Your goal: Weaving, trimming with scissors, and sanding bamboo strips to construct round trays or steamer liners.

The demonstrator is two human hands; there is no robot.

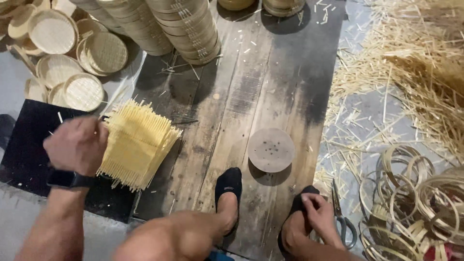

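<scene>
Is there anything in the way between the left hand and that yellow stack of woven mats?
Nothing visible stands between them. The left hand already rests against the left edge of the stack of woven bamboo mats on the black mat. The right hand is far off, at the foot beside the scissors.

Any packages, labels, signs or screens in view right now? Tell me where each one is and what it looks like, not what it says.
Only one screen-like thing shows, and no packages, labels or signs.
Wristwatch: on the wrist of the left hand, which rests on the stack of pale woven bamboo mats; dark band and dark rectangular face, nothing readable.
</scene>
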